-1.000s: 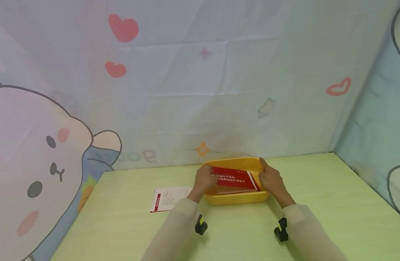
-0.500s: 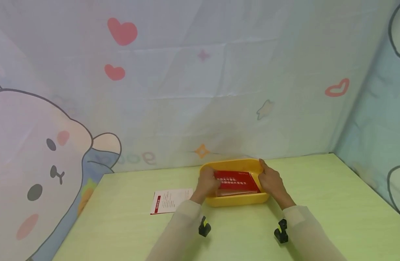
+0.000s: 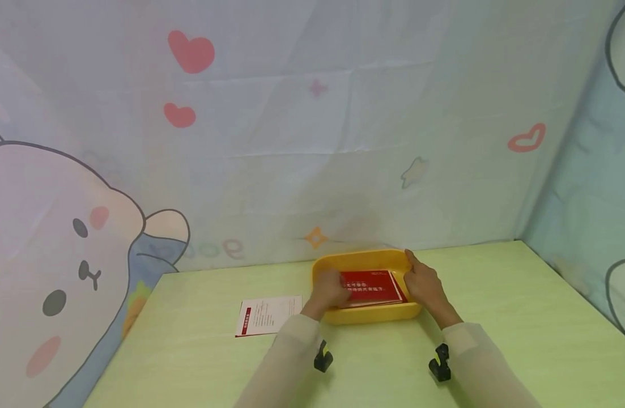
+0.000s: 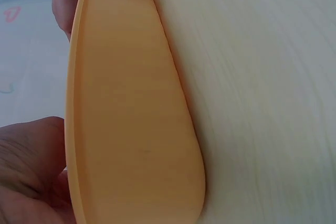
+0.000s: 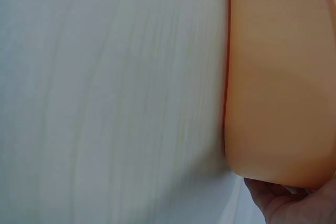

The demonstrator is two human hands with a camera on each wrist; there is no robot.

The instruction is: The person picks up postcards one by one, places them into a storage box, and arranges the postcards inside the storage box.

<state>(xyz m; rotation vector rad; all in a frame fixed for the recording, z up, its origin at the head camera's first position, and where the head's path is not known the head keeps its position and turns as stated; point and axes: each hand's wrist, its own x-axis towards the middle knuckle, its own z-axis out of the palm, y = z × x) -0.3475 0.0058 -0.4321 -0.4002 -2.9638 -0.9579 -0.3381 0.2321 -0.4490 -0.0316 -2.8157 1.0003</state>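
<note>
A yellow plastic tray (image 3: 374, 314) stands at the back of the table, with red cards (image 3: 368, 289) bearing white print lying flat inside. My left hand (image 3: 331, 290) reaches over the tray's left end and pinches the top red card by its left side; its fingertips are hidden. In the left wrist view, the left hand (image 4: 31, 166) shows curled behind the tray rim (image 4: 73, 129). My right hand (image 3: 425, 282) grips the tray's right end, thumb up at the back corner. In the right wrist view, its fingers (image 5: 262, 195) curl at the tray's end wall (image 5: 283, 103).
A white printed sheet (image 3: 271, 314) with a red strip, red showing along its lower edge, lies on the table left of the tray. The pale green table (image 3: 190, 368) meets a printed cloth backdrop (image 3: 271, 187) just behind the tray. Another cloth wall (image 3: 587, 226) rises at the right.
The top red card has come down from a raised tilt to lie flatter in the tray. My left hand has moved slightly right and down over it. The right hand keeps its hold.
</note>
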